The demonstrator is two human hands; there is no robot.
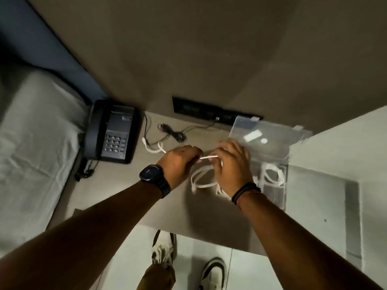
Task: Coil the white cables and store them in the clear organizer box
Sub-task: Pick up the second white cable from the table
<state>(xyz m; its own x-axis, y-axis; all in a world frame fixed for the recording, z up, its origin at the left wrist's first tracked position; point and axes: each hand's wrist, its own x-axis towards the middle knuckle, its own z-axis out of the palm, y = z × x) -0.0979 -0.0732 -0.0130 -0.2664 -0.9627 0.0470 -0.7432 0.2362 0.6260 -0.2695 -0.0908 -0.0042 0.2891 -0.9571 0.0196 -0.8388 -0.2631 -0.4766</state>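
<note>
Both hands hold one white cable [202, 178] above the small table [167, 206]. My left hand [180, 164] pinches a straight stretch of it, and the tail trails left to a plug end [150, 147] on the table. My right hand [232, 166] grips the cable's loops, which hang below both hands. The clear organizer box [274, 185] stands to the right with its lid [270, 137] raised, and a coiled white cable [273, 174] lies in one compartment.
A dark desk phone [114, 132] sits at the table's left, its cord hanging over the edge. A thin black cable [173, 132] runs to a dark wall socket panel [209, 113]. A bed [31, 153] lies left; my shoes [165, 248] are on the floor below.
</note>
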